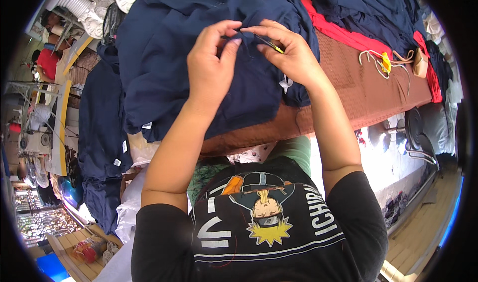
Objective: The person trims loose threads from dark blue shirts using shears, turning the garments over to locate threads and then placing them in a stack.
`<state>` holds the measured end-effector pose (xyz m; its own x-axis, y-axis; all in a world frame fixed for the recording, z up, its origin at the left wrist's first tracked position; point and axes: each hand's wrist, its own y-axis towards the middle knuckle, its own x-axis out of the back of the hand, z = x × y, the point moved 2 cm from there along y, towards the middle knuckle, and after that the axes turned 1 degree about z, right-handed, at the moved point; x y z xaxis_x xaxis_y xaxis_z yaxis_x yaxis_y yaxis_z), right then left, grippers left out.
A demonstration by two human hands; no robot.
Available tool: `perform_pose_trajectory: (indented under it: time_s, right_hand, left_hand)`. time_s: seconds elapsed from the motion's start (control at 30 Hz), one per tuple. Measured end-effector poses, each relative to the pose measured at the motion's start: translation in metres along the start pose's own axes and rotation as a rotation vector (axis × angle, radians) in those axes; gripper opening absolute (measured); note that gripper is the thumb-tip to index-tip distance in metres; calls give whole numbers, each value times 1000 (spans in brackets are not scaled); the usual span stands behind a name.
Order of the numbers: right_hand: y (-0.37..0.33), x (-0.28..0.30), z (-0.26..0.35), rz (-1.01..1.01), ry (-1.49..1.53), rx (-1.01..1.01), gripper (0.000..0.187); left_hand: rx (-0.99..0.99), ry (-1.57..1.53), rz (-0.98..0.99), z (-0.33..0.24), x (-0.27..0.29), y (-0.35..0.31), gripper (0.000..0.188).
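Navy blue cloth (164, 58) lies bunched in a large heap over the table, under both hands. My left hand (213, 58) is raised above it with fingers curled toward the thumb. What lies between those fingertips is too small and dark to make out. Close by on the right, my right hand (291, 53) grips a thin tool with a yellow end (277, 49). The tool's slender metal part points toward my left fingertips; its exact kind does not show. A white tag (285, 84) hangs on the cloth below my right hand.
A brown cover (343, 77) spans the table. Red cloth (338, 30) and more navy garments (368, 13) lie at the far right, near cords with a yellow piece (386, 63). Navy garments (99, 117) hang at left. A fan (416, 127) stands right; a person in red (47, 63) is far left.
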<state>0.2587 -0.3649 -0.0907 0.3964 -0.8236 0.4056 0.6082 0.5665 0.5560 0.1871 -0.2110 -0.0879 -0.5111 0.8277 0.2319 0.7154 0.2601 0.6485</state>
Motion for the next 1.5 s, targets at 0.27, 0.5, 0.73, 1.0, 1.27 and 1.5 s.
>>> perform_pose_trajectory:
  time_s: [0.27,0.5,0.73,1.0,1.27,1.5]
  right_hand:
    - [10,10,25,98,594,-245,19]
    - [-2,0,43,13,306,-221,22]
    - [5,-2,26,7,308,-392,30]
    - [-8,0,27,-344,-113,-33,17]
    - [-19,-18,61,-276,-265,169,28]
    - [-17,-18,54,-329,-380,181,18]
  left_hand:
    - [100,-136,113,-47,30,-7,23]
    - [-422,378,4,-46,27,-14,19]
    - [43,58,50,-34,24,-11,12]
    - [427,-294,64,-26,21,-13,23]
    - [439,-341,52,-28,18,-15,25]
    - [51,-146,12,-31,7,-20,21]
